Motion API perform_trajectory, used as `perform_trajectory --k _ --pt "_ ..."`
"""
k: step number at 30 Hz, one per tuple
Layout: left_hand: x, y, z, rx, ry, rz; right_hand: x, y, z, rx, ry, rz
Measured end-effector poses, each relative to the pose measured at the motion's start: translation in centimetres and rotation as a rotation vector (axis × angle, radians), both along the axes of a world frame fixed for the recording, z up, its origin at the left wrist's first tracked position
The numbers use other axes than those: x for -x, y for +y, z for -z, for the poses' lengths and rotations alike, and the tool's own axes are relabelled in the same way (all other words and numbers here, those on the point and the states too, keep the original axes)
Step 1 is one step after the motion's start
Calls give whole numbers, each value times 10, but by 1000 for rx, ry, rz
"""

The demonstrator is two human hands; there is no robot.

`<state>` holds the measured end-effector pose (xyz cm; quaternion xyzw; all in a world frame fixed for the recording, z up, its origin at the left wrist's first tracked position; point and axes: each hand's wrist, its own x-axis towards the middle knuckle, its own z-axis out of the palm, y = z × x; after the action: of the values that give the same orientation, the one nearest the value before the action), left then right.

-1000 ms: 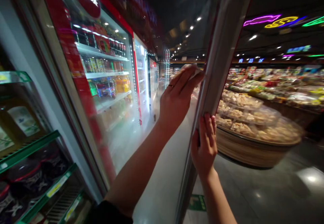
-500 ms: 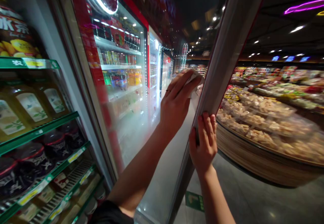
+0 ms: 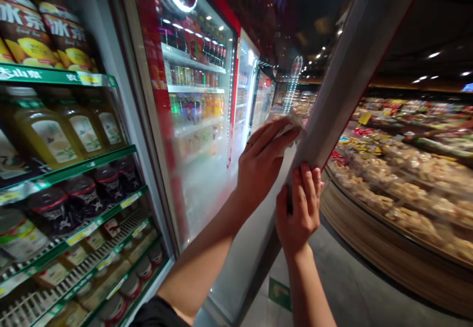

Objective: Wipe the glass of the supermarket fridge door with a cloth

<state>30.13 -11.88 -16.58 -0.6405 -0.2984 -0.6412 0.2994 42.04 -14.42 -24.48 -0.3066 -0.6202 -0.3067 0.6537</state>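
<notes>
Pressing cloth (image 3: 290, 128) to cooler glass (image 3: 244, 268) | left fingers (image 3: 273, 142) together | right fingers (image 3: 305, 184) around frame (image 3: 354, 70) | supermarket aisle (image 3: 332, 277)

Left hand (image 3: 266, 162) raised; right hand (image 3: 298, 213) curled

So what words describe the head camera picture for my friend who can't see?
In a shop, the left hand presses a white cloth on a glass fridge door while the right hand grips the door's metal edge. Bottles fill green shelves on the left, and snacks pile on a round wooden stand on the right.
</notes>
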Motion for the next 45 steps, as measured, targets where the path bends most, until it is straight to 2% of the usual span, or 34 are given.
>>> perform_trajectory --k 4,9,12,14,17,22,24,26,29,32,34,36,40,42,45 --pt "1 -6 17 -41 37 19 -2 2 1 -17 -1 -40" --pt "4 -1 13 36 -19 -139 -2 3 1 -7 14 -61" --pt "0 -1 17 125 86 -212 -2 3 1 -7 15 -62" --pt "2 -2 25 138 161 -179 -2 3 1 -10 11 -56" --pt "11 1 32 63 135 -88 -2 5 2 -16 2 -49" --pt "12 13 13 70 71 -193 -2 9 1 -31 4 -19" --pt "8 13 8 57 95 -157 0 8 1 -31 -6 14" --pt "9 10 11 14 148 -57 4 4 4 5 -5 75" --pt "25 7 19 -12 211 45 17 -6 10 92 12 146" --pt "47 13 16 -10 156 0 37 -10 13 132 -29 106" --pt "57 18 11 -3 119 -13 49 -6 13 152 -66 60" --pt "64 20 9 12 126 35 59 1 12 172 -74 47" --pt "79 16 20 58 226 135 68 14 15 189 -64 88" --pt "87 17 24 56 229 137 70 15 18 193 -74 118" --pt "92 23 20 15 150 82 73 13 20 224 -84 184"
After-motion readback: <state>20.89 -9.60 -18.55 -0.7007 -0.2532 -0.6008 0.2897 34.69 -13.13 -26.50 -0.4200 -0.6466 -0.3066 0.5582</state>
